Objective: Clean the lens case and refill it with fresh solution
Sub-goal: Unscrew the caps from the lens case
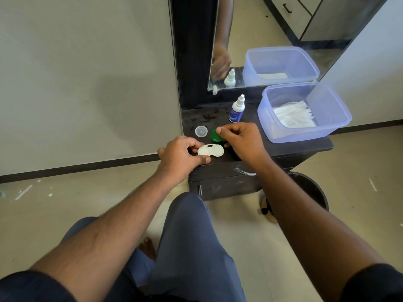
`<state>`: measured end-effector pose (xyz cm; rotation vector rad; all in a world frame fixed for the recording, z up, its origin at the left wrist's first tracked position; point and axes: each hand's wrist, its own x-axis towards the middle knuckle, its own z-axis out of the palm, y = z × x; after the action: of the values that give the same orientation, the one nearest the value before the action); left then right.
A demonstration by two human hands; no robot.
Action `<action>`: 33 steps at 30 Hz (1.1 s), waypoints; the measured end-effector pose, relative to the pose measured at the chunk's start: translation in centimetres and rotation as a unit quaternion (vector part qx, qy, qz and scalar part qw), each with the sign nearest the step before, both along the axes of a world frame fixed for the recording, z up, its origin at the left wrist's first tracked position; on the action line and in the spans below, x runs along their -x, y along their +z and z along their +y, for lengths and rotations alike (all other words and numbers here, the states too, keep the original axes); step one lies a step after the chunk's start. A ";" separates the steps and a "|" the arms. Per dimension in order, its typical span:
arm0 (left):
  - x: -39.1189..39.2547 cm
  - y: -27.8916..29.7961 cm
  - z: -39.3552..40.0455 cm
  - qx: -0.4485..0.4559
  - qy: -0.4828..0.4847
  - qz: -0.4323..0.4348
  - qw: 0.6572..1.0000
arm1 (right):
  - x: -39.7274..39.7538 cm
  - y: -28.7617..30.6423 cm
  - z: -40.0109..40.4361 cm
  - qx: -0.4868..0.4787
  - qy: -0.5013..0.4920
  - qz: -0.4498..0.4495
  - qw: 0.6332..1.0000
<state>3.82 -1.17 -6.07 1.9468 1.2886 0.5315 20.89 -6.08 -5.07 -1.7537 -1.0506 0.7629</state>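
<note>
**Both caps off, case held at the cabinet's near edge**

On the dark cabinet top, toward its near left corner, our left hand pinches the white lens case by its left well, thumb on the near side and fingers curled over the far side. The case lies flat, both wells uncovered. At 1 o'clock from the case our right hand holds the green cap, thumb and forefinger pinching it, the cap tipped on edge just above the case's right well. At 11 o'clock from the case a clear cap rests open side up, just beside the green one; we cannot tell whether they touch.

At 12 o'clock, farther back, the solution bottle stands upright with its white nozzle up. At 2 o'clock sits a translucent blue tub with white wipes inside. A mirror rises behind, doubling bottle and tub. Down at 4 o'clock, on the floor, a dark bin stands beside the cabinet.
</note>
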 end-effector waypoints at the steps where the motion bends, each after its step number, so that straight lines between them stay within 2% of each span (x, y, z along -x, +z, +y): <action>1: 0.0 0.0 0.0 -0.002 0.000 0.003 1.000 | 0.3 -0.1 0.3 0.004 -0.020 -0.013 1.000; 7: 0.1 0.4 -0.2 -0.003 -0.003 0.006 1.000 | 1.0 0.0 1.0 0.036 -0.057 -0.082 0.994; 13: 0.1 0.7 -0.6 0.011 -0.004 -0.025 1.000 | 0.6 -0.1 -1.4 -0.005 -0.093 -0.001 0.996; 19: -1.0 0.8 -3.0 0.007 -0.046 -0.065 0.997 | -0.5 -0.4 -7.3 -0.056 -0.032 0.041 0.997; 24: -3.3 1.1 -5.2 0.016 -0.083 -0.111 0.990 | -1.3 -0.4 -11.7 -0.024 0.003 0.124 0.992; 33: -9.4 2.3 -8.8 0.009 -0.219 -0.085 0.972 | -4.7 -0.3 -18.0 -0.093 -0.104 0.120 0.983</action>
<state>13.25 -10.02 -3.73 2.0398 0.7216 0.4462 25.57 -24.08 -5.41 -1.5406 -0.7394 0.7007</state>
